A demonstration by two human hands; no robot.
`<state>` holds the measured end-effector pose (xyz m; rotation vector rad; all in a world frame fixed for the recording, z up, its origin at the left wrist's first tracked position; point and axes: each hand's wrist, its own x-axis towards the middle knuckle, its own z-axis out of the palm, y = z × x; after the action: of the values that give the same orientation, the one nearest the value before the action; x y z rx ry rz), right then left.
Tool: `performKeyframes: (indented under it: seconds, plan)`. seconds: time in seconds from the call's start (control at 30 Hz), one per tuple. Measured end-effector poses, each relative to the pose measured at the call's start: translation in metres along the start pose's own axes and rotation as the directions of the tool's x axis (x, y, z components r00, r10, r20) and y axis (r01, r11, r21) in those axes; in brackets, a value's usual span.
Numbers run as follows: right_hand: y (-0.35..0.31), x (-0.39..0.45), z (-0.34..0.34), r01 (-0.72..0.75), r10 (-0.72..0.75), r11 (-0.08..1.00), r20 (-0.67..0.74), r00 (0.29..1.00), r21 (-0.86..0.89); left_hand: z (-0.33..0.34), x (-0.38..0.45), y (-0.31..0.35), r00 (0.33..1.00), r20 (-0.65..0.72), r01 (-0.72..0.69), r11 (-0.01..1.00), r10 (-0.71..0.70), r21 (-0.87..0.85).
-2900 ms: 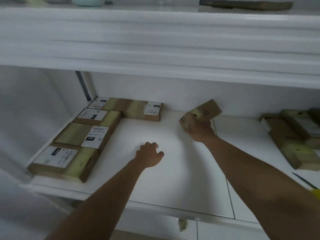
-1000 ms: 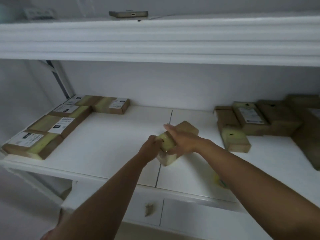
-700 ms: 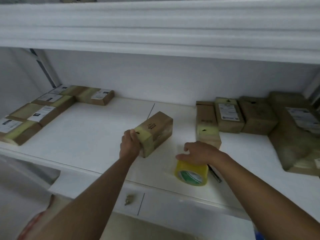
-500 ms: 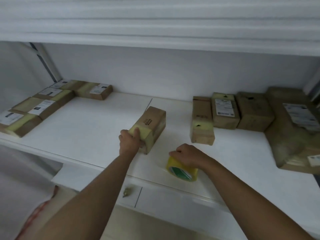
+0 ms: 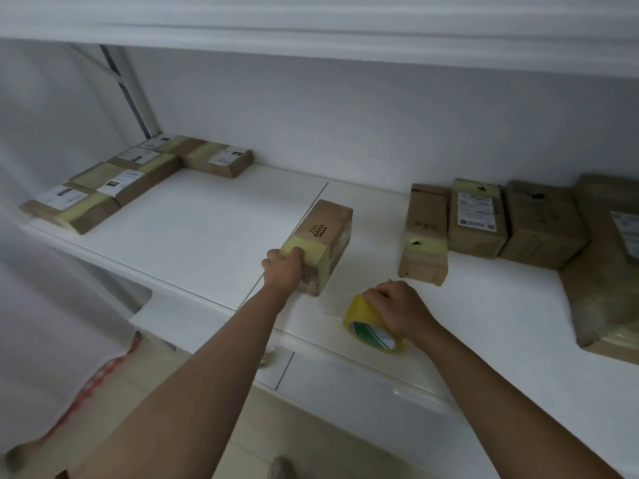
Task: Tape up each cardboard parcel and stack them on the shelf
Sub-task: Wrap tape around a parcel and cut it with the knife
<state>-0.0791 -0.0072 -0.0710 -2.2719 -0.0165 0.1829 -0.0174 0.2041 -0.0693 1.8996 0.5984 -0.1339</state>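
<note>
A small cardboard parcel [image 5: 326,233] with a yellow taped band lies on the white shelf [image 5: 207,229] near its middle. My left hand [image 5: 283,271] grips the parcel's near end, fingers curled over the taped edge. To the right, near the shelf's front edge, my right hand [image 5: 397,309] holds a roll of yellow tape [image 5: 370,326] from above, tilted on the shelf. A thin strand of tape seems to run left from the roll.
Several taped parcels [image 5: 138,178] lie in an L along the shelf's left side and back. More cardboard parcels [image 5: 484,223] stand at the back right, one [image 5: 423,243] nearer the front. An upper shelf [image 5: 311,25] overhangs. A drawer front [image 5: 345,382] sits below.
The parcel went from my right hand to my left, which set it down mid-shelf. My right hand took hold of the tape roll and drew it slightly nearer.
</note>
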Motion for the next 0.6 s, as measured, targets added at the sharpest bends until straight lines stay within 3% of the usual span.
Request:
performKeyframes:
  seconds: [0.07, 0.1, 0.17, 0.2, 0.27, 0.37, 0.43, 0.47, 0.5, 0.6]
  plan:
    - [0.000, 0.000, 0.001, 0.028, -0.028, 1.000, -0.003, 1.000, -0.003, 0.001, -0.004, 0.001, 0.996, -0.079, -0.031, 0.997, 0.036, 0.064]
    - [0.000, 0.000, 0.001, 0.042, -0.042, 0.999, -0.009, 0.999, -0.006, 0.002, -0.008, 0.000, 0.976, -0.167, -0.115, 0.983, 0.139, 0.142]
    - [0.001, 0.001, 0.003, 0.078, -0.078, 0.997, -0.023, 0.997, -0.002, 0.001, -0.022, -0.007, 0.835, -0.301, -0.390, 0.881, 0.461, 0.269]
    - [0.001, 0.002, 0.004, 0.098, -0.098, 0.995, -0.031, 0.995, 0.006, -0.001, -0.029, -0.009, 0.766, -0.275, -0.509, 0.810, 0.581, 0.292]
    - [0.002, 0.003, 0.006, 0.127, -0.127, 0.992, -0.032, 0.991, 0.010, -0.006, -0.038, -0.014, 0.712, -0.044, -0.659, 0.689, 0.701, 0.302]
    - [-0.007, 0.001, -0.001, 0.184, -0.184, 0.982, -0.008, 0.983, 0.036, -0.016, -0.042, -0.013, 0.628, 0.370, -0.778, 0.542, 0.684, 0.318]
    - [-0.018, -0.001, -0.014, 0.231, -0.232, 0.969, -0.002, 0.973, 0.085, -0.020, -0.039, -0.008, 0.545, 0.508, -0.838, 0.414, 0.667, 0.356]
    - [-0.023, -0.001, -0.022, 0.259, -0.260, 0.962, -0.002, 0.966, 0.090, -0.021, -0.040, -0.002, 0.538, 0.555, -0.843, 0.384, 0.635, 0.377]
    - [-0.027, -0.002, -0.031, 0.288, -0.289, 0.953, 0.000, 0.957, 0.092, -0.022, -0.042, 0.004, 0.562, 0.596, -0.827, 0.408, 0.573, 0.388]
    - [-0.041, -0.006, -0.058, 0.362, -0.367, 0.923, 0.015, 0.930, 0.133, -0.028, -0.052, 0.026, 0.633, 0.705, -0.669, 0.684, 0.320, 0.290]
